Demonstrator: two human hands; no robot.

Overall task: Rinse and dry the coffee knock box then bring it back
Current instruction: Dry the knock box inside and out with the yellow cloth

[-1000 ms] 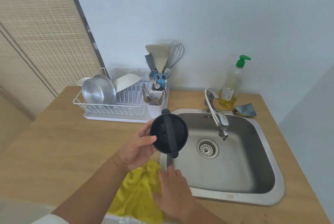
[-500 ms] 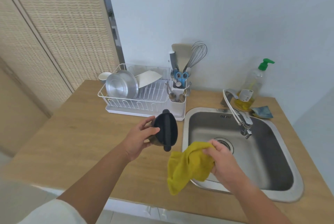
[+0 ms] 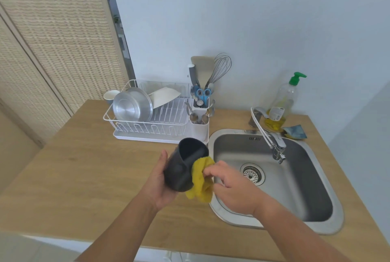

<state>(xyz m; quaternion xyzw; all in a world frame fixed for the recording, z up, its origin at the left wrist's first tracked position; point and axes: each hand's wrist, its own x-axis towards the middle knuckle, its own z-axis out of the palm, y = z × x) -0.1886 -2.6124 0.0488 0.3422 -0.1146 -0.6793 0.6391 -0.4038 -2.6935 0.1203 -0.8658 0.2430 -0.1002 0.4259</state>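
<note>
Seems past the rinse and into the drying: no water seen running from the tap (image 3: 274, 143), and a yellow cloth (image 3: 200, 181) pressed against the knock box (image 3: 181, 168). Cannot tell from here whether wet or dry inside. Left to do, on that reading: finish wiping outside and inside, then carry back to its usual place, which is nowhere in view.

Holds the knock box in the air with the left hand (image 3: 158, 185), above the tabletop (image 3: 84, 177), just left of the sink (image 3: 219, 206) and in front of the dish rack (image 3: 147, 128). Tilted, open mouth facing up and away toward the rack. Gripped from the left and from below, palm against the dark wall, thumb lying up along the left side. Hard to say how the other fingers lie, hidden as they are behind and under the knock box.

Pinches the bunched cloth in the right hand (image 3: 230, 187), fingers curled on it, and presses it to the right side of the knock box, just under the rim. Touches through the cloth only, as far as can be seen, with no bare skin of that hand on the wall. Lets the loose end of the cloth hang below, over the near left corner of the sink.

Rests on nothing: carried wholly by the left hand, with the right hand just beside it on the sink side.
</note>
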